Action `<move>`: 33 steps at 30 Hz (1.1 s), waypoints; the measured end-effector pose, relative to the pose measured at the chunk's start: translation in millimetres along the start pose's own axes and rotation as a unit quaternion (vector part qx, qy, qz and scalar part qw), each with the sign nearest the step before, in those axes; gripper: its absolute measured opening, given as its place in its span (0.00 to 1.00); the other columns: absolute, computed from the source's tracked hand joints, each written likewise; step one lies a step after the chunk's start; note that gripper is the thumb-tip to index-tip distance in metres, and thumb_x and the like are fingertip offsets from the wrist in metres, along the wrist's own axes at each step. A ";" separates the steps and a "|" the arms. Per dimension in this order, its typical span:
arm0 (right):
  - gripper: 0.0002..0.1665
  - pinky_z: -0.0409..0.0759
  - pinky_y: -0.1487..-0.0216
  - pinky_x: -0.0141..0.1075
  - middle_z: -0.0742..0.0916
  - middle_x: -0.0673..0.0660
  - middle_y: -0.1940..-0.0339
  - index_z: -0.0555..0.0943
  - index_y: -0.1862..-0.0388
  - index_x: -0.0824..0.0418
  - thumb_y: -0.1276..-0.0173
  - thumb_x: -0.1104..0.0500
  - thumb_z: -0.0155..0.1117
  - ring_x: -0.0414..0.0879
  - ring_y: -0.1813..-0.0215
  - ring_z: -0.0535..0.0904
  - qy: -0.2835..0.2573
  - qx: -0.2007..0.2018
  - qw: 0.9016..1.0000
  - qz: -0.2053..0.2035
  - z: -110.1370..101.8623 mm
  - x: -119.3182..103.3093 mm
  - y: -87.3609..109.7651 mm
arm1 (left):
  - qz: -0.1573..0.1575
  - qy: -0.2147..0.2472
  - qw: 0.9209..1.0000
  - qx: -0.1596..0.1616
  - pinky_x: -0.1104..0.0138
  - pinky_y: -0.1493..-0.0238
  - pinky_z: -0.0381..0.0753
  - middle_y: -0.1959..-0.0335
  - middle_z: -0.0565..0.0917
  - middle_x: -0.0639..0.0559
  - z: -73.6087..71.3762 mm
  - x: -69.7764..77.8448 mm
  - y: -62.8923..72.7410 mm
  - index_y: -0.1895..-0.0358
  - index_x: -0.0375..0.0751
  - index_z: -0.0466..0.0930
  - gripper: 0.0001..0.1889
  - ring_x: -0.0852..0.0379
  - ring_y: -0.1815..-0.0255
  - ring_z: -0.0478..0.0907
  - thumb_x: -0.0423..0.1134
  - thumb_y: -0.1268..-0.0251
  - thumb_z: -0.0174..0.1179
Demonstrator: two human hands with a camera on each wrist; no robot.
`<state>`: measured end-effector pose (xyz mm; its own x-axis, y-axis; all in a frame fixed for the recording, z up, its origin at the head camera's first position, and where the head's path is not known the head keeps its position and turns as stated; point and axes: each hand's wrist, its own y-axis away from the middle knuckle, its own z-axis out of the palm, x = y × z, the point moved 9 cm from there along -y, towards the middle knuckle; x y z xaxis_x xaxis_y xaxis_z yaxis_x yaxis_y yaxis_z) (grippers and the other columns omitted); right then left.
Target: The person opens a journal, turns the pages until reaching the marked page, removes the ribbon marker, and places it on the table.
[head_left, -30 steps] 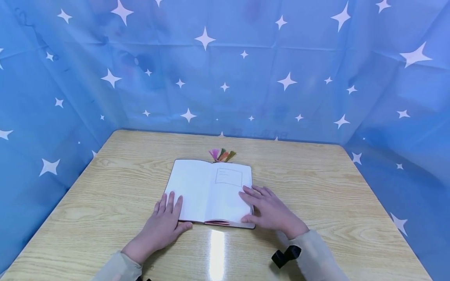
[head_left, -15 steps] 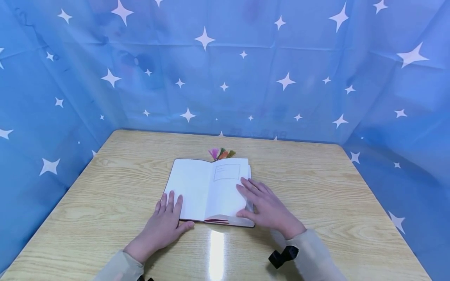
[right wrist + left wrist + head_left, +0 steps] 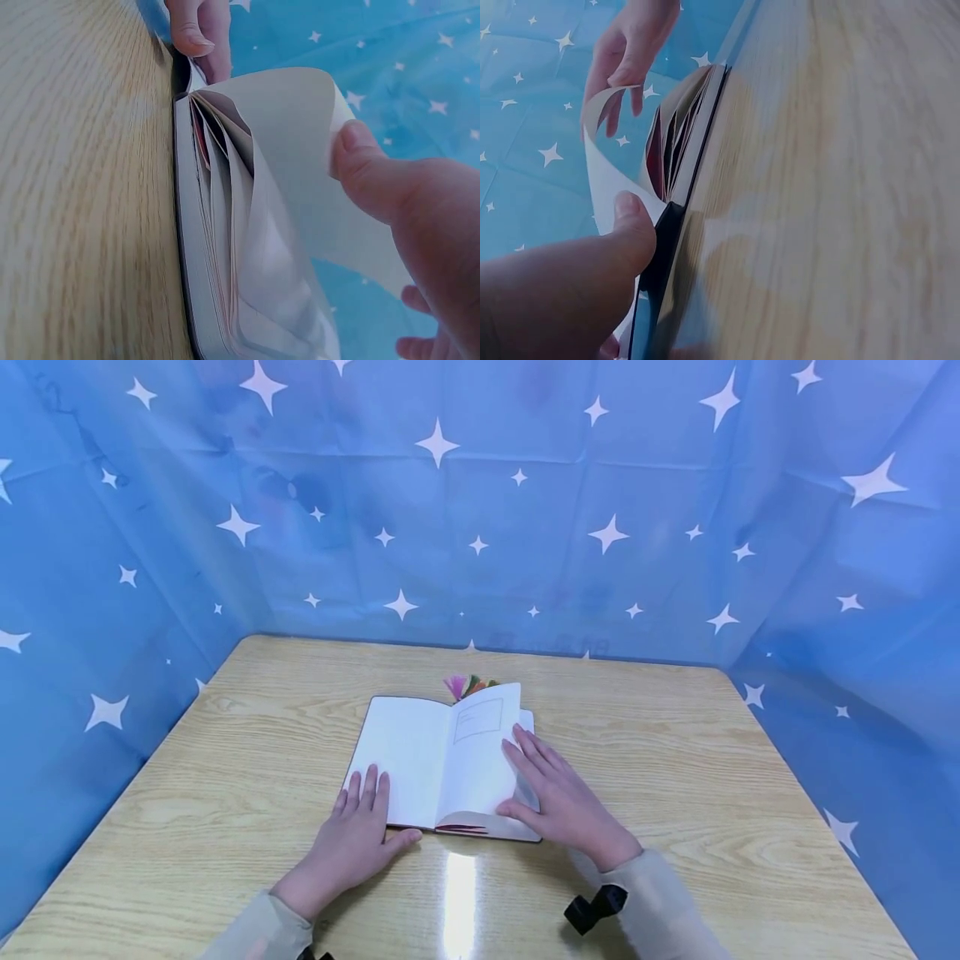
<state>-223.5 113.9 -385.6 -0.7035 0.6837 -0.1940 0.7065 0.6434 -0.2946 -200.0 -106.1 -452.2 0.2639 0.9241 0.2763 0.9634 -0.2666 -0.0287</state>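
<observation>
An open notebook (image 3: 408, 752) lies on the wooden table, its left page blank. My left hand (image 3: 352, 839) rests with straight fingers on that page's lower left, thumb along the bottom edge. On the other side, my right hand (image 3: 562, 802) pinches the outer edge of a right-hand page (image 3: 480, 752) printed with a boxed outline. In the right wrist view the lifted page (image 3: 285, 127) curves up to the thumb (image 3: 367, 157), and the pages beneath fan apart. Colored tassels (image 3: 457, 685) stick out past the notebook's top edge, partly hidden by the raised page.
The light wood table (image 3: 675, 760) reaches back to a blue curtain (image 3: 525, 502) with white stars, which also hangs on both sides. A black wrist camera (image 3: 596, 908) sits below my right sleeve. A bright light reflection (image 3: 459, 906) shows on the tabletop near the front.
My right hand has moved a little up and to the left, lifting the boxed page off the pages below and raising its outer edge. The left hand has stayed nearly in place.
</observation>
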 end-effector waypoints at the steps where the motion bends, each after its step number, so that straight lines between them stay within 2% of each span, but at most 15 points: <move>1: 0.48 0.51 0.30 0.45 0.54 0.61 0.25 0.55 0.28 0.64 0.35 0.35 0.53 0.53 0.26 0.48 -0.001 0.002 1.000 -0.001 0.4 -0.7 -1.0 | -0.002 0.001 1.000 0.001 0.42 0.35 0.50 0.30 0.49 0.29 -0.3 0.5 0.1 0.31 0.25 0.50 0.53 0.31 0.30 0.42 0.73 0.41 0.39; 10: 0.50 0.51 0.30 0.44 0.52 0.61 0.25 0.50 0.27 0.66 0.33 0.33 0.47 0.51 0.25 0.44 -0.008 0.019 1.000 -0.012 2.4 -10.7 -11.1 | -0.022 0.013 0.999 0.023 0.39 0.37 0.50 0.31 0.51 0.28 -3.4 4.2 1.2 0.30 0.28 0.52 0.51 0.28 0.31 0.44 0.71 0.41 0.44; 19: 0.51 0.52 0.30 0.45 0.49 0.60 0.24 0.45 0.26 0.64 0.32 0.31 0.41 0.50 0.25 0.41 -0.020 0.024 0.999 -0.010 4.7 -21.0 -24.4 | -0.048 0.010 0.998 0.046 0.35 0.38 0.44 0.30 0.50 0.29 -6.8 11.7 -2.2 0.31 0.28 0.54 0.55 0.29 0.30 0.41 0.76 0.46 0.41; 27: 0.51 0.52 0.31 0.46 0.48 0.59 0.24 0.44 0.25 0.62 0.33 0.29 0.35 0.49 0.25 0.40 -0.028 0.033 0.999 -0.002 5.7 -25.9 -27.8 | -0.059 0.026 0.997 0.051 0.30 0.43 0.42 0.31 0.52 0.29 -8.7 22.6 -8.0 0.31 0.27 0.53 0.54 0.28 0.32 0.44 0.76 0.43 0.36; 33: 0.50 0.49 0.30 0.44 0.45 0.56 0.24 0.40 0.25 0.61 0.33 0.29 0.30 0.51 0.25 0.42 -0.029 0.035 0.999 -0.007 3.9 -27.4 -29.1 | -0.052 0.026 0.995 0.077 0.30 0.45 0.49 0.33 0.56 0.27 -17.7 23.9 -7.1 0.33 0.22 0.54 0.49 0.28 0.33 0.50 0.67 0.38 0.46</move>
<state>-225.1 75.1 -375.3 -0.7175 0.6530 -0.2422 0.6913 0.6251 -0.3626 -201.4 -86.9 -428.3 0.1642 0.9280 0.3344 0.9821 -0.1222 -0.1430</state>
